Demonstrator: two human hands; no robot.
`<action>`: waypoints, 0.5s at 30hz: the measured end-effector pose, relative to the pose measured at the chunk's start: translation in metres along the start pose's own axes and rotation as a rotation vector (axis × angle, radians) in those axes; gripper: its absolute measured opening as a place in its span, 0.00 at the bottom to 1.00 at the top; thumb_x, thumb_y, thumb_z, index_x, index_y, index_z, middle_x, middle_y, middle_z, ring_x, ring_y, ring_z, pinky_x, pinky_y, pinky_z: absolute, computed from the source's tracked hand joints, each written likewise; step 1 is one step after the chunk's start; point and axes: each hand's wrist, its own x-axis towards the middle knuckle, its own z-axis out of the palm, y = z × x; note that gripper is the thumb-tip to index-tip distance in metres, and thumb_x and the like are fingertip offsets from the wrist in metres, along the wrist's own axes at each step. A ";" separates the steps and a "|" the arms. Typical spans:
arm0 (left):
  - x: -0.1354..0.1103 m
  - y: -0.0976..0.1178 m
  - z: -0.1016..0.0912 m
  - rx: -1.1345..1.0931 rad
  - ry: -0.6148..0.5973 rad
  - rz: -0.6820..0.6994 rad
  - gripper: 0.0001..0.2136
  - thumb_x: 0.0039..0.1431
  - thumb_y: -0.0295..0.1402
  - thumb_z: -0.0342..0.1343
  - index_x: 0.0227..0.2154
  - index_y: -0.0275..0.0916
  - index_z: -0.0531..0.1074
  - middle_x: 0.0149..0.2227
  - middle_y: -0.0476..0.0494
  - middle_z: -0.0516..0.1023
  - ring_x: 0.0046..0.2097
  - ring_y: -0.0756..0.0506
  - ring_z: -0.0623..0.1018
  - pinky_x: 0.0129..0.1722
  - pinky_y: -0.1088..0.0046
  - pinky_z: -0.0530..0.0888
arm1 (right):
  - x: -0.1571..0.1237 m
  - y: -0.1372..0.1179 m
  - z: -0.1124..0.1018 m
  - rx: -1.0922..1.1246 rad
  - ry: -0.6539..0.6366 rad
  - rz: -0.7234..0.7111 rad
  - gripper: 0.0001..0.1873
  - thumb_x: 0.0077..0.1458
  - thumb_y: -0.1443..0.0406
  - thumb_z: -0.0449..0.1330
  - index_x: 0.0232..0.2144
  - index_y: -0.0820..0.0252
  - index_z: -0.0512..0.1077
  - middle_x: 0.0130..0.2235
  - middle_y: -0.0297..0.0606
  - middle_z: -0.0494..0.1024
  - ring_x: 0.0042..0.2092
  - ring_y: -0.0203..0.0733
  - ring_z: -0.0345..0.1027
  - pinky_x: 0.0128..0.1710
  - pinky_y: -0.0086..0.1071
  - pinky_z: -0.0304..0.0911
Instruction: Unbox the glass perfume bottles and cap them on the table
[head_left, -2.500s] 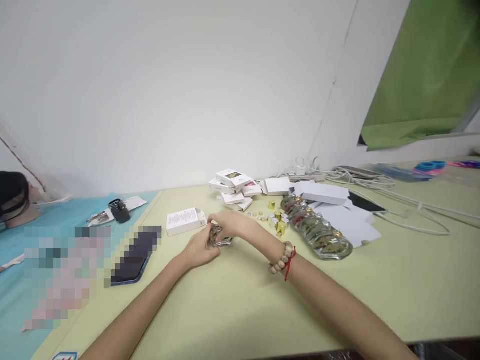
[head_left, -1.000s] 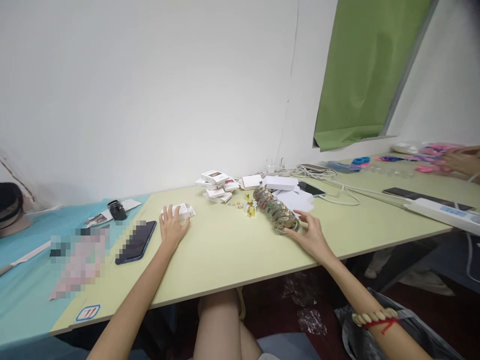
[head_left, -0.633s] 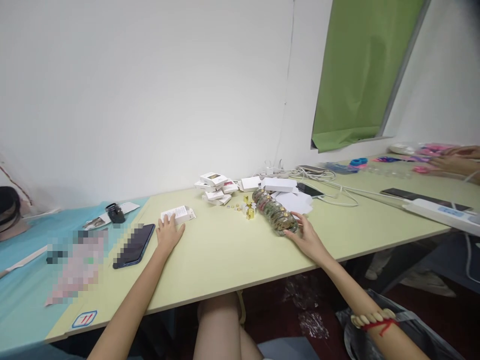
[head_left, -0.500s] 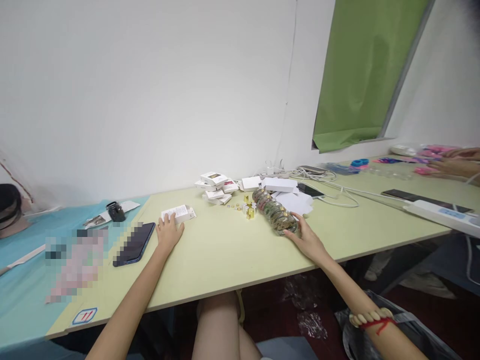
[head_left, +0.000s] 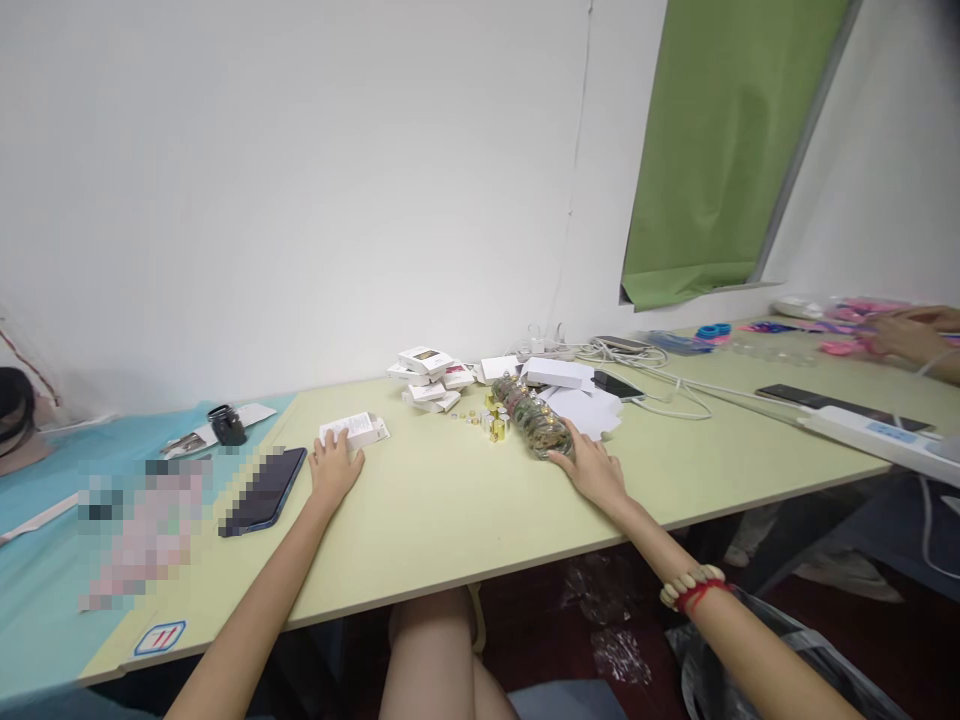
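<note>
My left hand (head_left: pixel 335 468) lies on the table with its fingers apart, the fingertips resting on the near side of a small white printed box (head_left: pixel 349 431). On the right, my right hand (head_left: pixel 589 463) has its thumb and fingers around the near end of a long bundle (head_left: pixel 534 418) of round, greenish-brown, glassy pieces with gold bits. The bundle lies on the tabletop; its exact kind is unclear. Just left of it stand several gold and silver cylinders (head_left: pixel 496 428), with tiny rings (head_left: pixel 473 416) beside them. A stack of white boxes (head_left: pixel 427 378) sits behind.
White paper and an opened box (head_left: pixel 556 373) lie behind the bundle, near tangled white cables (head_left: pixel 660 360). A phone (head_left: pixel 274 488) and dark jar (head_left: pixel 226 425) are at left. A power strip (head_left: pixel 885 436) lies at right. Another person's hands (head_left: pixel 911 335) handle pink things farther right.
My right hand and the bundle have shifted slightly left and away from me. My left hand stays on the white box. The view has turned slightly.
</note>
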 end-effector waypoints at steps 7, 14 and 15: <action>0.001 0.000 0.000 -0.029 0.105 -0.047 0.31 0.53 0.47 0.47 0.57 0.38 0.50 0.59 0.30 0.49 0.60 0.32 0.49 0.52 0.54 0.55 | -0.005 -0.003 0.006 -0.070 0.042 -0.027 0.31 0.57 0.56 0.41 0.60 0.61 0.42 0.49 0.51 0.67 0.49 0.54 0.58 0.43 0.46 0.54; 0.002 -0.003 0.001 -0.024 -0.012 -0.013 0.26 0.55 0.46 0.44 0.55 0.39 0.56 0.57 0.33 0.55 0.54 0.34 0.60 0.49 0.56 0.58 | -0.010 -0.005 0.006 -0.058 0.042 -0.049 0.29 0.55 0.58 0.42 0.58 0.64 0.47 0.49 0.50 0.67 0.50 0.53 0.58 0.45 0.44 0.53; 0.002 -0.003 0.000 -0.015 0.004 -0.006 0.26 0.54 0.46 0.44 0.54 0.38 0.57 0.56 0.33 0.56 0.53 0.34 0.61 0.49 0.57 0.59 | -0.010 -0.006 0.005 -0.052 0.048 -0.052 0.30 0.55 0.58 0.43 0.58 0.64 0.46 0.49 0.50 0.67 0.50 0.53 0.58 0.45 0.44 0.53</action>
